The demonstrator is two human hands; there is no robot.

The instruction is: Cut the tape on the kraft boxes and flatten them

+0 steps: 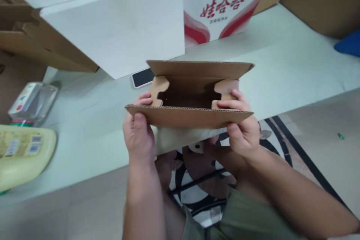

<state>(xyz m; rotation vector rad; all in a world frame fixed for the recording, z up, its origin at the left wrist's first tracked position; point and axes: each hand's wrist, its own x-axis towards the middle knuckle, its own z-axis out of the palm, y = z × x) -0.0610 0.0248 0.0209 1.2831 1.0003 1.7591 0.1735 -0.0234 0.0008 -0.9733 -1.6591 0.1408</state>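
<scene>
1. Your left hand point(139, 131) has its grip clenched on the left end of a small cardboard box point(189, 97), thumb on the near flap and fingers curled over the edge into the opening.
2. Your right hand point(243, 127) grasps the right end of the same box in the same way, fingers resting on the right inner flap.
3. The box is held in the air over the near edge of the pale worktop point(281, 67), open side up, with all its flaps spread.
4. A phone point(143, 77) lies flat on the worktop just behind the box.
5. A large white carton point(118, 30) and a red-printed carton point(222, 7) stand farther back.
6. A yellow bottle point(24, 153) lies on its side at the far left, well apart from your hands.
</scene>
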